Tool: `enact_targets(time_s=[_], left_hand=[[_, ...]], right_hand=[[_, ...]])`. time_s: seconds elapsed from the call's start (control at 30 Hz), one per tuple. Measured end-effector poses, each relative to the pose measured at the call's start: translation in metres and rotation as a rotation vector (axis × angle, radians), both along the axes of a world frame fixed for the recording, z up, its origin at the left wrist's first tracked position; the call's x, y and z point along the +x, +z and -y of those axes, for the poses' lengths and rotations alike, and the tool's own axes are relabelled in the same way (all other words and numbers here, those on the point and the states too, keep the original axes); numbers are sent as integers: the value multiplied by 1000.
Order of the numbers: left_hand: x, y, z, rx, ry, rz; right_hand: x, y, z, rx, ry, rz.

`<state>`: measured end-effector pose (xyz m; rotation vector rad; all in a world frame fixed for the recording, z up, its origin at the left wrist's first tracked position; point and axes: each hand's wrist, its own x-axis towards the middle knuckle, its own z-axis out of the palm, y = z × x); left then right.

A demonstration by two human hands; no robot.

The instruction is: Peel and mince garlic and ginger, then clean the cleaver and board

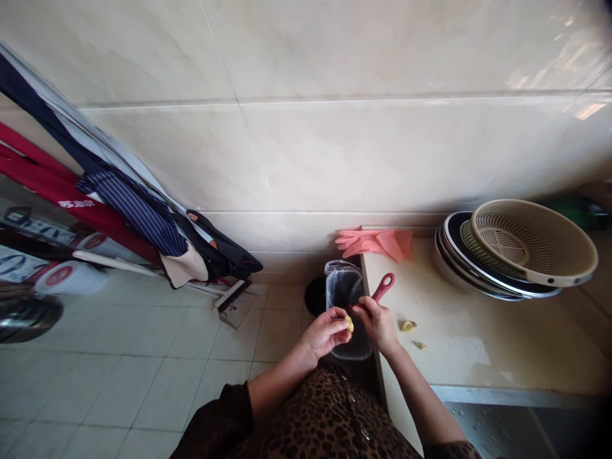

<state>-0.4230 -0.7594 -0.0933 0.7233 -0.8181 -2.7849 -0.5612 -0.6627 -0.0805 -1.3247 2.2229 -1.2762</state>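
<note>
Your view is bright and fairly sharp, with white glare on the wall tiles (568, 95) beyond your right hand (377, 325), deep shadow low to its right, and lines bending toward the edges.

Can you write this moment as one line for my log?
left hand: holds ginger piece | right hand: holds red-handled peeler | below hands: lined bin

The right hand (377, 324) hides the end of the red-handled tool (384, 287); the left hand (325, 331) half-covers a yellow lump (349, 324).

Cream countertop (454, 344): pink rubber gloves (373, 243), stacked plates (454, 255), two yellow peel scraps (408, 326).
</note>
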Motion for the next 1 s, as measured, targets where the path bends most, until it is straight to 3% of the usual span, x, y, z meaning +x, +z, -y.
enact_targets(time_s=[0.3, 0.53, 0.6, 0.77, 0.87, 1.0], left_hand=[[-1, -13, -2, -61, 12, -18], [0, -8, 0, -52, -93, -73], [1, -8, 0, -7, -78, -31], [0, -9, 3, 1, 80, 57], [-3, -4, 3, -73, 189, 50], [-7, 4, -2, -228, 252, 113]], right_hand=[[12, 12, -2, -43, 148, 99], [5, -1, 1, -7, 78, 143], [1, -8, 2, 72, 44, 106], [0, -17, 0, 358, 55, -219], [3, -16, -1, 262, -19, -134], [10, -7, 1, 43, -182, 188]])
